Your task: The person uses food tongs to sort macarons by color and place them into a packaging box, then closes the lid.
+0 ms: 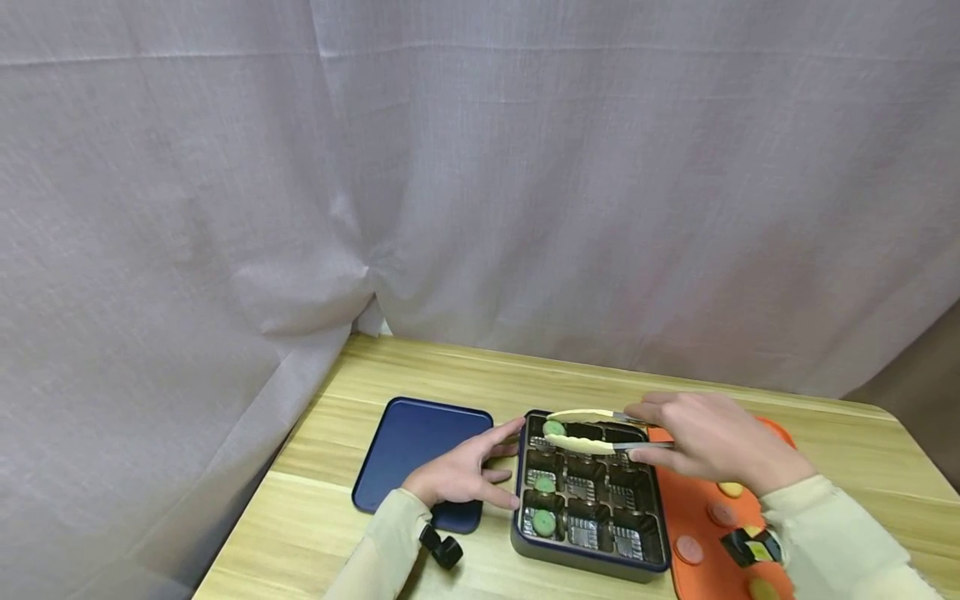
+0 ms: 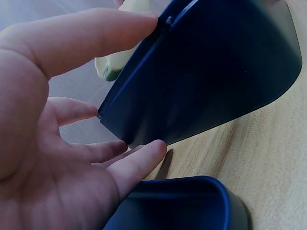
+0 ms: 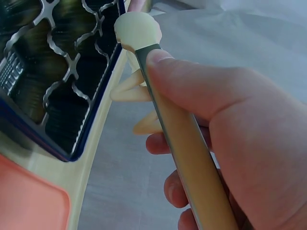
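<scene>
My right hand [image 1: 701, 437] grips metal tongs [image 1: 581, 446] with cream-coloured tips; in the right wrist view the thumb lies along one arm of the tongs [image 3: 180, 139]. The tips reach over the back-left compartment of a dark blue box [image 1: 592, 562] with a divided black insert. A green round slice [image 1: 553, 427] is between or just under them; I cannot tell if it is pinched. Two more green slices [image 1: 544, 522] lie in the left column's middle and front compartments. My left hand [image 1: 468, 471] has its fingers spread, fingertips touching the box's left wall [image 2: 206, 81].
A dark blue lid [image 1: 420, 446] lies left of the box, partly under my left hand. To the right, an orange mat [image 1: 693, 500] carries several pink discs [image 1: 688, 550] and yellow discs [image 1: 763, 588]. A grey curtain [image 1: 480, 183] hangs behind the wooden table [image 1: 300, 500].
</scene>
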Available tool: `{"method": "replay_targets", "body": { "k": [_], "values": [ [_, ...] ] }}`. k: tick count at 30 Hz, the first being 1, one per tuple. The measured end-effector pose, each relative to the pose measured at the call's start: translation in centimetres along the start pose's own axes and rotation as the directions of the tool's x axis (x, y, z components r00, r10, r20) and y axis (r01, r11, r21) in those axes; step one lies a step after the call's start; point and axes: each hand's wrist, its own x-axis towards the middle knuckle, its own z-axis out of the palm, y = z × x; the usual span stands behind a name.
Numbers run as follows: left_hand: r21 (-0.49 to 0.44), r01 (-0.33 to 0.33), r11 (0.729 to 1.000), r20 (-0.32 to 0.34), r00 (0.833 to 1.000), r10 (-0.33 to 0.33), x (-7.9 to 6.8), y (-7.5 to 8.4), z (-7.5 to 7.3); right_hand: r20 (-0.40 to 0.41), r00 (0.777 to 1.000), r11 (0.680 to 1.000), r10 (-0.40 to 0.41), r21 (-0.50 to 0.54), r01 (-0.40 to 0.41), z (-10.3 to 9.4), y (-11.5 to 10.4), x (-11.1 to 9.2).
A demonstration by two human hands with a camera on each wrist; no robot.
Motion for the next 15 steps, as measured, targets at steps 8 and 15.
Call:
{"method": "replay_targets", "body": {
  "k": [8, 15],
  "values": [
    [-0.002, -0.002, 1.0, -0.008, 1.0, 0.002, 0.07, -0.04, 0.13, 0.02, 1.0, 1.0, -0.002, -0.009, 0.003, 0.25, -0.37, 0.74],
    [-0.004, 0.0, 1.0, -0.006, 1.0, 0.0, 0.01, -0.01, 0.08, 0.009, 1.0, 1.0, -0.012, -0.012, 0.012, 0.53, -0.49, 1.03]
  ]
}}
